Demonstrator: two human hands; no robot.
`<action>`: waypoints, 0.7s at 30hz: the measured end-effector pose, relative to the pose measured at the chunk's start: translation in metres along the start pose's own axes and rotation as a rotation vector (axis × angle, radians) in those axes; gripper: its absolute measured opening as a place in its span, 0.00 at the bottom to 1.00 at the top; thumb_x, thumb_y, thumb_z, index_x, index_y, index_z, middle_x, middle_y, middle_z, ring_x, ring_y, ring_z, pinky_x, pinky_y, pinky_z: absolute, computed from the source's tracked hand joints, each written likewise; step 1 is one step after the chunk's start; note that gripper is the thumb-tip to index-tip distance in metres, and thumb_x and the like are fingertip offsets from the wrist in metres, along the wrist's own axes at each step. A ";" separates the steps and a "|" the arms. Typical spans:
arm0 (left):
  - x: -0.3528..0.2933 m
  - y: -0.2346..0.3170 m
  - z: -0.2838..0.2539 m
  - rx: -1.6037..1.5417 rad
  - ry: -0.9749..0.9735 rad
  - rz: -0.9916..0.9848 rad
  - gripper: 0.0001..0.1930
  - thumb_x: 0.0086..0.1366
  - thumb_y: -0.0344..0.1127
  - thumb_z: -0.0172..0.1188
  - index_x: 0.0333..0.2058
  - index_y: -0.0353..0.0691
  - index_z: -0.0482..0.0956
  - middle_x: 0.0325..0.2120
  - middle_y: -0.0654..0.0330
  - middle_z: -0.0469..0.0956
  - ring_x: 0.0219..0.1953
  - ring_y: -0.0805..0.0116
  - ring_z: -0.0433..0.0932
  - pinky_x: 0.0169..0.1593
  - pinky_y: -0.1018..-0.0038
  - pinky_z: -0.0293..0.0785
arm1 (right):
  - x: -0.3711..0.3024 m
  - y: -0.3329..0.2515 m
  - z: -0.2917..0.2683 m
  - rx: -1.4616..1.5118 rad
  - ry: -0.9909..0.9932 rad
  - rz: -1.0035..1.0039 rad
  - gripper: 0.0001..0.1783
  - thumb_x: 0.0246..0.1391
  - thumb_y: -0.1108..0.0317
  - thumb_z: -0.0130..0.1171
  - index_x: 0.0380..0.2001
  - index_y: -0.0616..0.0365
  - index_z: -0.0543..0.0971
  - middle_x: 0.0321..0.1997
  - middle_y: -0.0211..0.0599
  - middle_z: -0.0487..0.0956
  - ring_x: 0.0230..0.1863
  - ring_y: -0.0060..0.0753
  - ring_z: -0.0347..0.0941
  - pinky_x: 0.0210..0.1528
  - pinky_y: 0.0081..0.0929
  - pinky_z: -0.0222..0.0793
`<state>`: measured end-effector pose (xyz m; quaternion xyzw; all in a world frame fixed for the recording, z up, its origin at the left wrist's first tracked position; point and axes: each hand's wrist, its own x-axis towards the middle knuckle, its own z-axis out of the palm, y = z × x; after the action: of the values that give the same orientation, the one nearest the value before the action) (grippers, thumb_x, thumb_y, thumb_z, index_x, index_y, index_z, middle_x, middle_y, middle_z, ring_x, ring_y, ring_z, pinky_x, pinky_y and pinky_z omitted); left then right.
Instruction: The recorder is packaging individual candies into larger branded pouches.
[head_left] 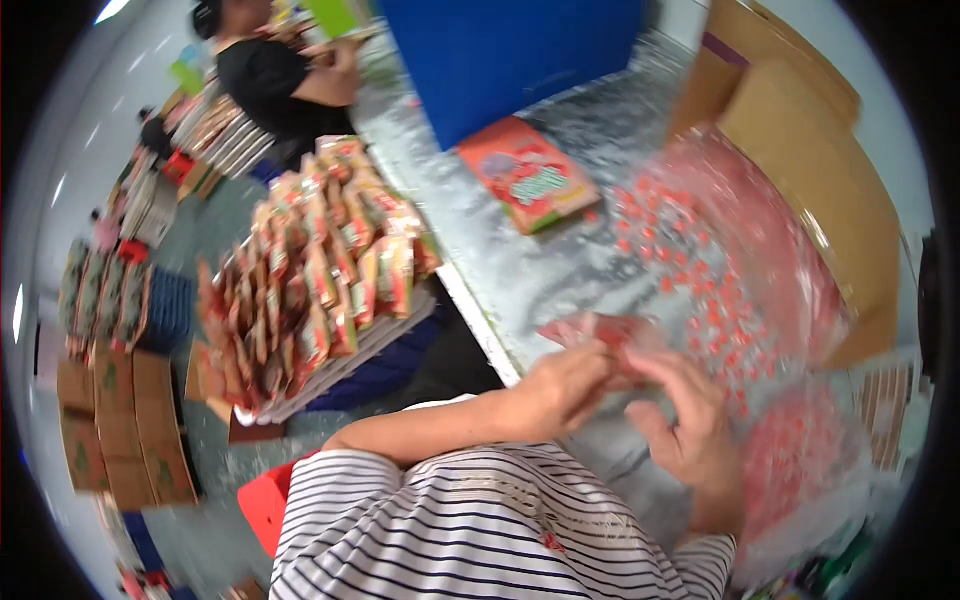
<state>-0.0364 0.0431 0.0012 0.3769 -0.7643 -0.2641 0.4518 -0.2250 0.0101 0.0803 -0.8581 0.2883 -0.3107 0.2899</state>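
Observation:
My left hand [570, 390] is closed, its fingertips pinching the near edge of a small reddish see-through plastic pouch [598, 328]. Just to the right is my right hand [690, 415], its thumb apart from the stretched fingers. Those fingertips reach the pouch's right side; whether they touch it is blurred. Many small red-and-white pieces [690, 265] lie scattered on the grey table [545, 275] beyond my right hand. Farther off, a flat red and green printed packet [530, 178] lies beside a blue bin [520, 60].
Filled packets [320, 270] stand in rows in a light tray left of the table. A large clear bag [765, 220] of pink pieces and an open cardboard box [830, 150] are on the right, another bag [800, 460] nearer. A person in black [270, 80] works at far left.

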 end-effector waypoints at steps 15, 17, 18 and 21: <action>-0.012 -0.013 -0.023 0.049 0.270 0.007 0.07 0.60 0.27 0.58 0.29 0.32 0.68 0.24 0.52 0.67 0.27 0.52 0.71 0.29 0.61 0.67 | 0.013 0.040 0.049 -0.385 -0.122 -0.188 0.36 0.39 0.77 0.65 0.56 0.68 0.67 0.58 0.56 0.68 0.60 0.59 0.63 0.62 0.47 0.58; -0.012 -0.018 -0.032 0.024 0.304 -0.025 0.07 0.62 0.27 0.57 0.28 0.33 0.68 0.23 0.53 0.67 0.25 0.51 0.71 0.29 0.60 0.66 | 0.016 0.036 0.067 -0.100 0.279 0.100 0.39 0.40 0.75 0.67 0.57 0.68 0.64 0.64 0.51 0.63 0.65 0.50 0.59 0.65 0.45 0.54; -0.013 -0.017 -0.038 0.007 0.339 -0.005 0.07 0.62 0.27 0.57 0.28 0.33 0.68 0.23 0.52 0.67 0.25 0.50 0.71 0.28 0.61 0.66 | 0.008 0.050 0.076 0.245 0.295 0.248 0.30 0.46 0.73 0.66 0.52 0.69 0.68 0.56 0.47 0.72 0.57 0.38 0.69 0.58 0.37 0.64; -0.015 -0.019 -0.051 -0.052 0.388 -0.007 0.09 0.62 0.28 0.57 0.27 0.33 0.67 0.22 0.51 0.67 0.25 0.50 0.70 0.28 0.61 0.65 | 0.009 0.070 0.080 0.416 0.044 0.425 0.14 0.54 0.74 0.61 0.42 0.69 0.74 0.40 0.39 0.79 0.39 0.24 0.73 0.41 0.24 0.70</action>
<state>0.0199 0.0408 0.0025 0.4114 -0.6544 -0.2078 0.5994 -0.1851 -0.0168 -0.0150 -0.6937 0.3977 -0.3139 0.5119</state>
